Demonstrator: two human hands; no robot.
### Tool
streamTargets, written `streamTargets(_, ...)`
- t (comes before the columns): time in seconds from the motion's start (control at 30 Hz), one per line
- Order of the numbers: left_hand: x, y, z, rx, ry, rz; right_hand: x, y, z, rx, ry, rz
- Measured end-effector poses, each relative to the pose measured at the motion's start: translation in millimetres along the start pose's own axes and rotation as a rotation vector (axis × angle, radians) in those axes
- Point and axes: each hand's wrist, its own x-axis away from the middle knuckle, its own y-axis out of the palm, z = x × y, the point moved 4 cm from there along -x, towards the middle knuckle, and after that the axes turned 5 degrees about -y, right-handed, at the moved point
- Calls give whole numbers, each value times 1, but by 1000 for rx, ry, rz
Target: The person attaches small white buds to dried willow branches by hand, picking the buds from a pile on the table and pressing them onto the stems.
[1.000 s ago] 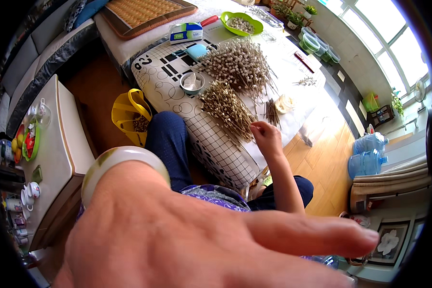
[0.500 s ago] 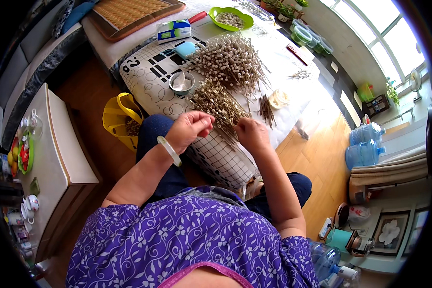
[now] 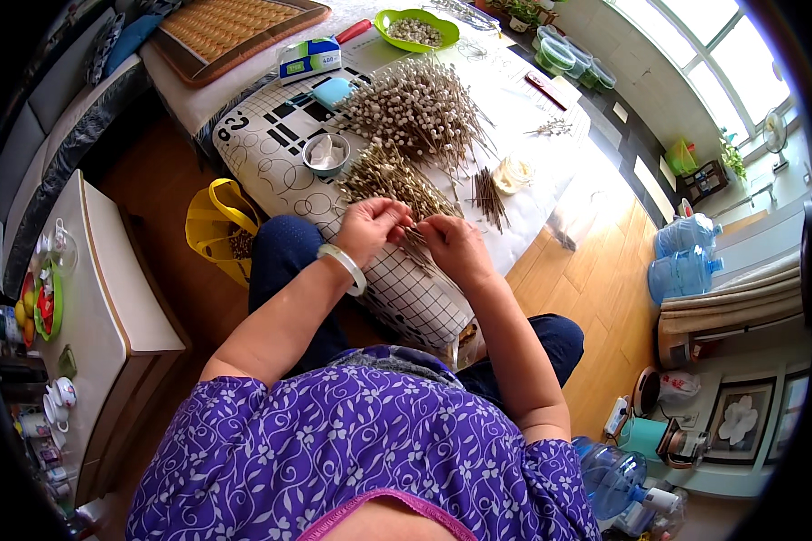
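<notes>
My left hand [image 3: 373,230], with a pale bangle [image 3: 347,269] at its wrist, is closed in a pinch at the table's near edge. Just to its right, my right hand [image 3: 458,250] also pinches, its fingertips close to the left ones. Whatever sits between the fingers is too small to make out. Directly beyond both hands lies a bunch of thin dried stems with pale buds [image 3: 390,176]. Behind it spreads a larger pile of stems with round whitish heads [image 3: 415,104]. Short brown sticks [image 3: 489,200] and a cream coil [image 3: 512,176] lie to the right.
A bowl with white tissue [image 3: 326,153], a blue box-shaped object [image 3: 334,92] and a tissue pack [image 3: 310,59] stand on the left. Farther back is a green dish of pale pieces [image 3: 415,32]. A yellow bag [image 3: 215,230] sits on the floor by my left knee.
My hands have come closer together, the left moving right toward the right hand. The whole view has shifted slightly, and the piles look unchanged.
</notes>
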Motion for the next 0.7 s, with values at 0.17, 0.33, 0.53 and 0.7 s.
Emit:
streamTargets(0.17,2,-26,12,70,11,147,-6,12,4,392,-97,-220)
streamTargets(0.33,12,-27,11,-20,60,95,-10,26,8,630,-39,-358)
streamTargets(0.53,13,-26,7,-115,140,43,-5,3,12,265,-36,-133)
streamTargets(0.7,9,-12,1,-35,83,-99,0,-10,30,0,176,-15)
